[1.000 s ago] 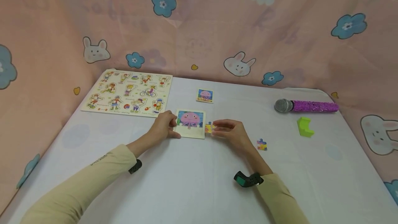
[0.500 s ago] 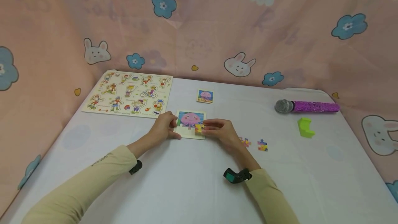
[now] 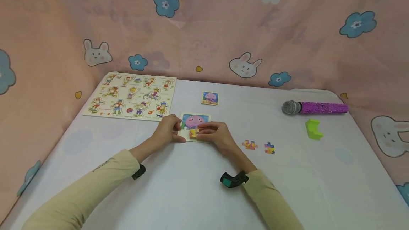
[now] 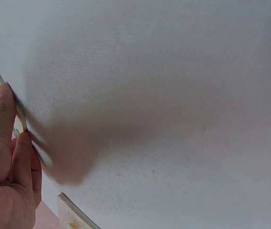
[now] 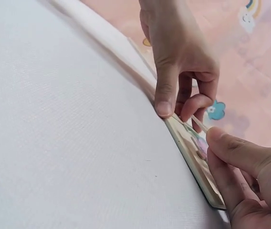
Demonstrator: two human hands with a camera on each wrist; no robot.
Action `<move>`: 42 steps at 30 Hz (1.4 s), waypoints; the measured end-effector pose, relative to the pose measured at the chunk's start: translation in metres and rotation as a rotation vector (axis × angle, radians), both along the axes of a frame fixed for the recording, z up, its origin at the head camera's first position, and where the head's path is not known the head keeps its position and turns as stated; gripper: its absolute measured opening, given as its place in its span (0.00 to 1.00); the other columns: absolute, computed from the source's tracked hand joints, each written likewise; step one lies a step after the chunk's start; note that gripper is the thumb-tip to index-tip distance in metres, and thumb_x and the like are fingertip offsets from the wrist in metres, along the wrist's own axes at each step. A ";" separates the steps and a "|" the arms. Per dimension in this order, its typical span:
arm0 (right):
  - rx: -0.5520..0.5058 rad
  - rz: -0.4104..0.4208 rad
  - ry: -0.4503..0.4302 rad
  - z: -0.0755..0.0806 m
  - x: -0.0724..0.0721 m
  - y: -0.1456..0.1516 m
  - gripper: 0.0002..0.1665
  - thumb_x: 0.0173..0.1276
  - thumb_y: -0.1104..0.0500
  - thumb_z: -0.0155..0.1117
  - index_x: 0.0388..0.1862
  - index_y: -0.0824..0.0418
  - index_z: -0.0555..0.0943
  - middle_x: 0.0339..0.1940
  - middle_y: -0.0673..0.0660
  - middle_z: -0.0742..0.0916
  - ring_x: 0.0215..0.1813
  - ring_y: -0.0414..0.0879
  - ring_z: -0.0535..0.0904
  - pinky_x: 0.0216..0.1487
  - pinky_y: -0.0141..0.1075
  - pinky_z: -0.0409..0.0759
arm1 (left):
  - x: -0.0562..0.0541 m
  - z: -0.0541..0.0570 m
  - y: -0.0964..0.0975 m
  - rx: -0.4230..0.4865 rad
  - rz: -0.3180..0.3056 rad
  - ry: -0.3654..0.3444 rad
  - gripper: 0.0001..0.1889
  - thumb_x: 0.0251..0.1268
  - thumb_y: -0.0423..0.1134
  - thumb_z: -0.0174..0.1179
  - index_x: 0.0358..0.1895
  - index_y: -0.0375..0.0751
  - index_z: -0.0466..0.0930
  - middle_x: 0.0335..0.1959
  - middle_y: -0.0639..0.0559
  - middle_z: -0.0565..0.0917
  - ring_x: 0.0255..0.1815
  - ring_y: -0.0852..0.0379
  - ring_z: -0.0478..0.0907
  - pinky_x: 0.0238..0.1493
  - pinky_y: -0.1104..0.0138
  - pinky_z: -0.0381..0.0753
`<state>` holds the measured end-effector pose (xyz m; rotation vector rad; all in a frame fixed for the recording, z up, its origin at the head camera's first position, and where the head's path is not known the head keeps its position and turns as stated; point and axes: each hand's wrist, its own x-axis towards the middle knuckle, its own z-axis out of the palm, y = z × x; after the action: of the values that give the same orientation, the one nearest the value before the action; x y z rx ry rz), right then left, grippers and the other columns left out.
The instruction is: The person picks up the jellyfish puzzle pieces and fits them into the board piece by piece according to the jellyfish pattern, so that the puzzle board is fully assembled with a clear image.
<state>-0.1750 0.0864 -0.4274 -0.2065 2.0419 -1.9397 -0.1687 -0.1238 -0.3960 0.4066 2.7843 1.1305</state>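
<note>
A small square jigsaw board (image 3: 195,120), with a pink octopus picture across its upper half and a bare cream lower half, lies at mid-table. My left hand (image 3: 166,129) grips its left edge and corner between thumb and fingers. Over the bare lower half, my right hand (image 3: 217,136) pinches a yellow jigsaw piece (image 3: 193,133). In the right wrist view this piece (image 5: 200,125) is edge-on and tilted above the board (image 5: 191,157), close to the left fingers. Two loose jigsaw pieces, one pink-yellow (image 3: 250,144) and one blue-yellow (image 3: 269,148), lie to the right.
A small octopus picture card (image 3: 210,98) lies behind the board. At the back left is a large peg puzzle (image 3: 131,97) with sports figures. A purple glittery microphone (image 3: 319,108) and a green block (image 3: 314,129) lie on the right. A pink curtain (image 3: 198,20) hangs behind.
My right hand has carried the yellow piece leftward, from beside the board's right edge to over its lower half. The left hand keeps its hold on the board.
</note>
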 end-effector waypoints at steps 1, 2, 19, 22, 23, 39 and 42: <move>0.014 0.004 0.014 0.000 0.000 -0.002 0.22 0.55 0.72 0.71 0.49 0.72 0.80 0.42 0.63 0.87 0.37 0.41 0.84 0.43 0.28 0.79 | 0.000 0.000 0.000 0.003 0.000 -0.001 0.20 0.36 0.31 0.78 0.27 0.30 0.73 0.30 0.46 0.73 0.29 0.56 0.69 0.32 0.68 0.71; 0.030 0.005 0.025 0.000 0.001 -0.003 0.21 0.55 0.71 0.72 0.49 0.72 0.81 0.42 0.62 0.87 0.37 0.42 0.85 0.43 0.28 0.79 | 0.000 0.000 0.000 0.004 0.000 -0.001 0.19 0.36 0.31 0.78 0.27 0.30 0.74 0.30 0.46 0.73 0.29 0.56 0.69 0.33 0.68 0.71; 0.314 -0.053 0.315 0.005 0.005 -0.038 0.16 0.52 0.67 0.75 0.41 0.69 0.85 0.36 0.60 0.88 0.33 0.45 0.86 0.39 0.32 0.82 | -0.002 -0.002 -0.002 -0.017 -0.009 0.056 0.20 0.35 0.31 0.79 0.25 0.32 0.73 0.27 0.47 0.72 0.27 0.57 0.68 0.33 0.67 0.70; 0.355 -0.049 0.339 0.007 0.005 -0.041 0.16 0.51 0.67 0.75 0.40 0.69 0.85 0.35 0.59 0.88 0.33 0.45 0.85 0.38 0.32 0.82 | -0.003 -0.002 -0.002 -0.019 -0.009 0.077 0.20 0.34 0.31 0.80 0.25 0.31 0.74 0.27 0.47 0.72 0.27 0.56 0.69 0.32 0.68 0.70; 0.365 -0.046 0.340 0.008 0.005 -0.042 0.15 0.51 0.68 0.75 0.40 0.69 0.85 0.35 0.59 0.88 0.33 0.45 0.85 0.38 0.32 0.82 | -0.004 -0.003 -0.003 -0.018 -0.010 0.085 0.20 0.33 0.31 0.80 0.25 0.31 0.74 0.27 0.47 0.72 0.27 0.56 0.69 0.33 0.68 0.70; 0.262 -0.058 0.300 0.010 0.004 -0.038 0.17 0.51 0.70 0.74 0.42 0.69 0.83 0.38 0.60 0.88 0.39 0.48 0.86 0.41 0.33 0.82 | -0.002 -0.006 -0.004 -0.016 -0.022 0.102 0.21 0.34 0.33 0.80 0.24 0.32 0.73 0.26 0.47 0.71 0.27 0.56 0.68 0.31 0.69 0.68; 0.246 -0.040 0.285 0.007 0.005 -0.042 0.17 0.52 0.72 0.73 0.42 0.70 0.82 0.38 0.61 0.87 0.39 0.49 0.86 0.40 0.33 0.82 | -0.002 -0.007 -0.003 -0.010 -0.024 0.107 0.21 0.33 0.32 0.80 0.24 0.32 0.73 0.25 0.48 0.71 0.27 0.57 0.68 0.30 0.69 0.67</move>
<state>-0.1704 0.0448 -0.4203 -0.4067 2.4613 -1.7409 -0.1704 -0.1271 -0.4030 0.5134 2.8663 1.1211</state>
